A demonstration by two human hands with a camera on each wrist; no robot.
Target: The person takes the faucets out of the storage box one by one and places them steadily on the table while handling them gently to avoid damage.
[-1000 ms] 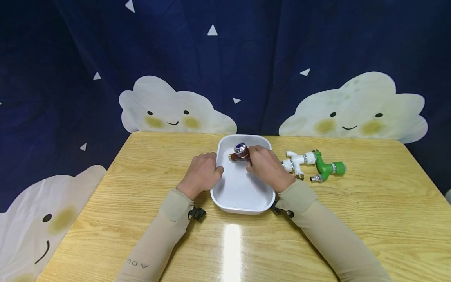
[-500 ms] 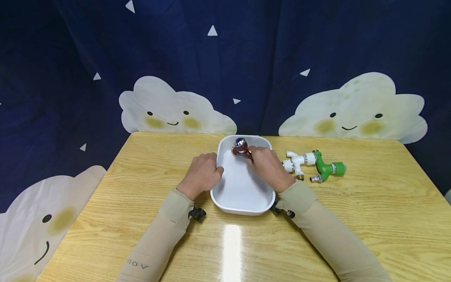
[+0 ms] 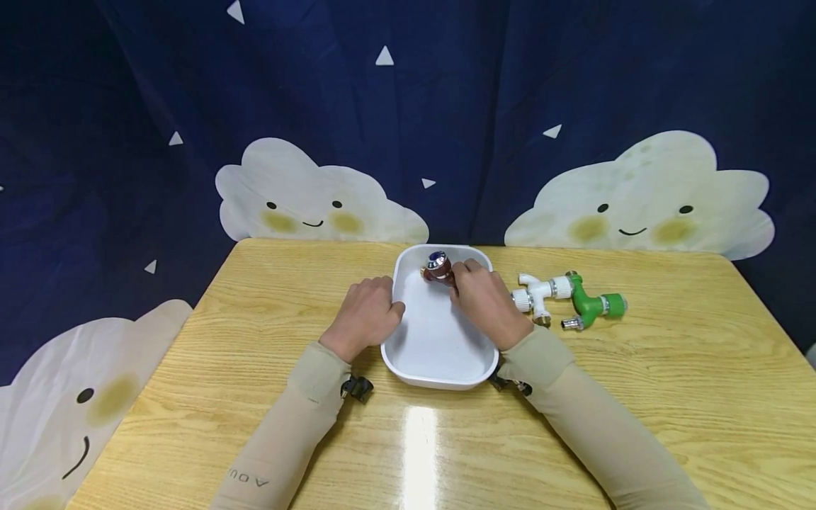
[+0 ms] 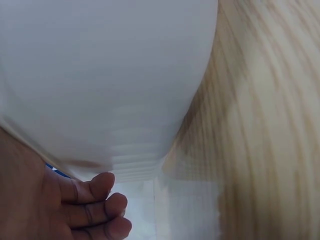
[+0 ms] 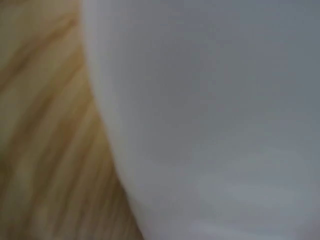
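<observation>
A white plastic basin (image 3: 440, 354) stands on the wooden table between both hands. My left hand (image 3: 363, 315) grips its left rim, thumb toward the inside. In the left wrist view the curled fingers (image 4: 107, 212) show beside the basin's outer wall. My right hand (image 3: 483, 301) holds a dark red water tap (image 3: 439, 269) over the far half of the basin. The tap has a chrome knob with a blue centre, tipped upward, and a brass end pointing left. Its right part is hidden in the hand. The basin's wall (image 5: 200, 115) fills most of the blurred right wrist view.
Right of the basin, near my right hand, lie a white tap (image 3: 538, 290) and a green tap (image 3: 589, 303), side by side on the wooden table (image 3: 688, 382). A dark blue curtain (image 3: 446, 106) with cloud prints hangs behind the table's far edge.
The red tap has tilted in my right hand: its knob shifted slightly up and its brass end swung away and to the right. My left hand and the basin stay put.
</observation>
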